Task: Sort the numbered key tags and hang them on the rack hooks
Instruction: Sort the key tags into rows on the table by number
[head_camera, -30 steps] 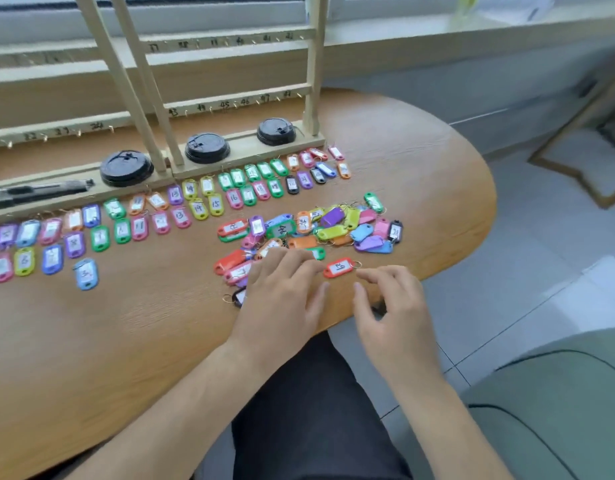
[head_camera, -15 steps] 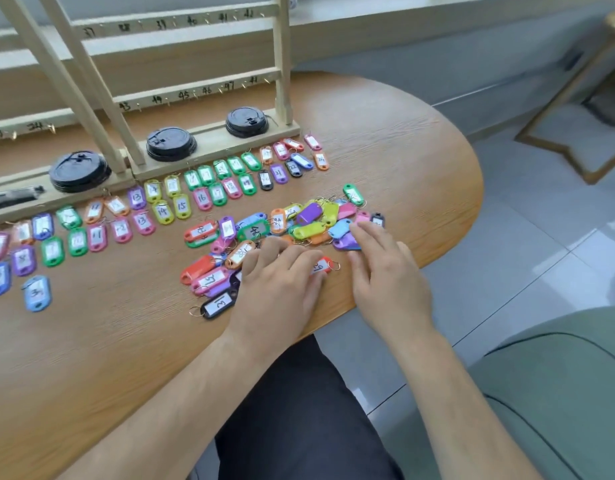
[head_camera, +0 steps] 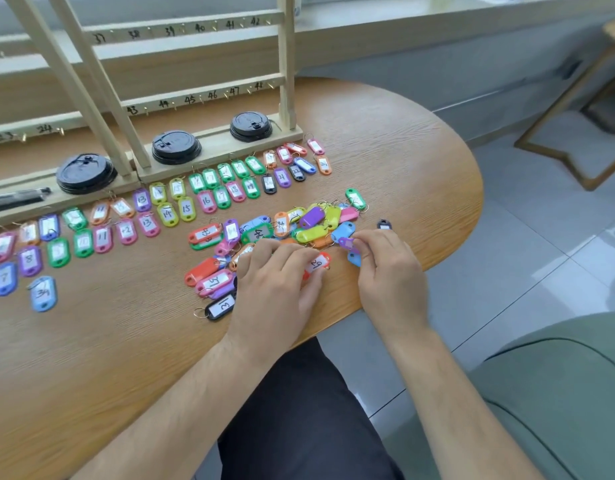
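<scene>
A loose pile of coloured key tags (head_camera: 299,226) lies near the table's front right edge. My left hand (head_camera: 278,285) rests flat on the near part of the pile, fingers straight, beside a red tag marked 29 (head_camera: 318,263). My right hand (head_camera: 389,268) pinches a small purple tag (head_camera: 345,242) at the pile's right end. Sorted tags (head_camera: 167,213) lie in two rows running left along the foot of the wooden rack (head_camera: 202,95), whose numbered hooks hang bare.
Three black cup lids (head_camera: 176,147) sit on the rack's base. A black tag (head_camera: 384,224) lies alone right of the pile, a light blue tag marked 34 (head_camera: 42,294) alone at the left. The table edge (head_camera: 437,265) curves just beyond my right hand.
My right hand has moved from the table edge up to the pile's right end and pinched a purple tag. My left hand has stayed flat on the pile.
</scene>
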